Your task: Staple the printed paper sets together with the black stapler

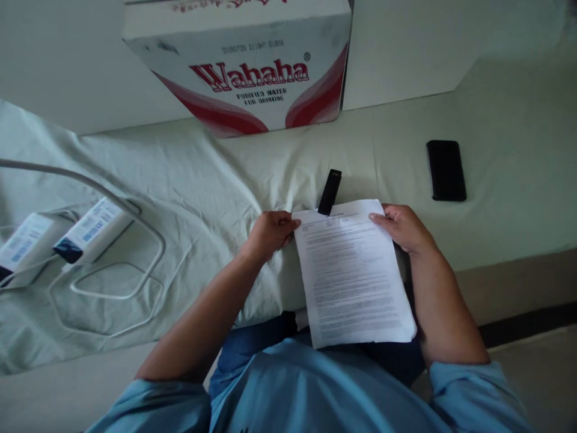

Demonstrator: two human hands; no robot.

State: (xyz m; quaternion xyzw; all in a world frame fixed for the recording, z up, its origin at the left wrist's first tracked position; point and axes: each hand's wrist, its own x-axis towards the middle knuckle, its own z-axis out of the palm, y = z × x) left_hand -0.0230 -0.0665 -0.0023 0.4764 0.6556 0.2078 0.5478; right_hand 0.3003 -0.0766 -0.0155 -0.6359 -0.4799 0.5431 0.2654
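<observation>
Now I sit at a pale green sheet (216,174) spread over a low surface against a white wall. My left hand (269,233) and right hand (404,227) each pinch a top corner of a printed page (354,270), its text too small to read. Behind it stands a box (252,66) reading "Wahaha, purified water for drinking".

White printed paper sheet (354,273), dense black text, lies flat, slightly skewed, top edge on the pale green bedsheet, bottom edge over the lap; top corners pinched on both sides.
</observation>
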